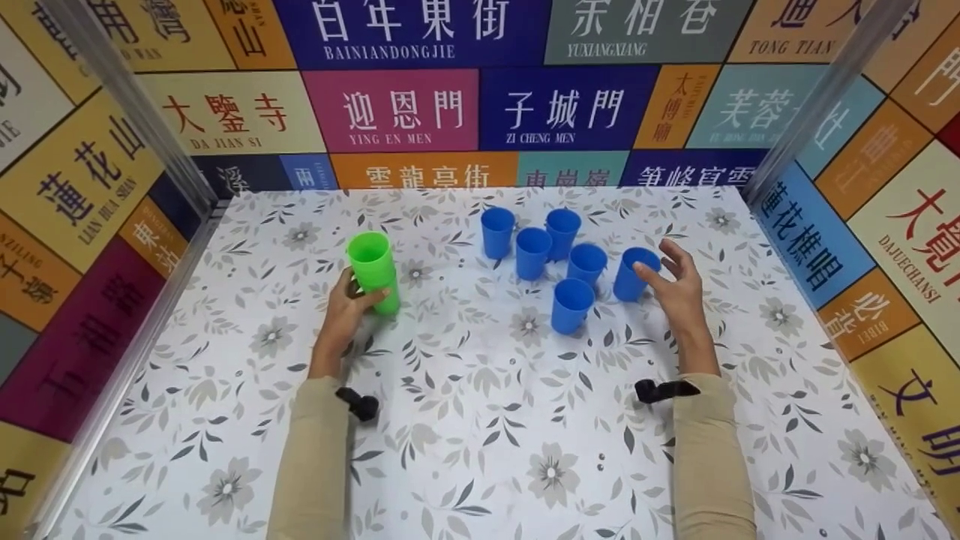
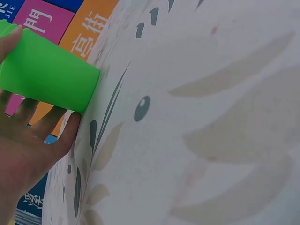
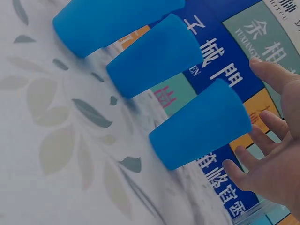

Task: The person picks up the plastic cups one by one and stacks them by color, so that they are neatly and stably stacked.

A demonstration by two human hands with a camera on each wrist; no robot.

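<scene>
In the head view, the left hand (image 1: 346,307) wraps thumb and fingers around a green stack (image 1: 371,259), which looks like several cups nested, so the green part seems gathered already. The right hand (image 1: 679,289) is spread around the near side of a blue cup (image 1: 628,286), thumb at its rim. Five other blue cups (image 1: 532,259) stand upright to the left of that hand, between it and the green stack; all six blue ones are single, so by my judgement their stacking is what is left. The left wrist view shows the thumb on one side of the green stack and the fingers on the other, its base at or just above the tabletop; I cannot tell which. In the right wrist view, the fingers are splayed beside the blue cup, a gap showing under the thumb, with no firm hold. Beneath both hands lies a white table (image 1: 480,450) printed with grey flowers and leaves; beyond and beside them rise walls (image 1: 405,112) of coloured panels with Chinese lettering.
</scene>
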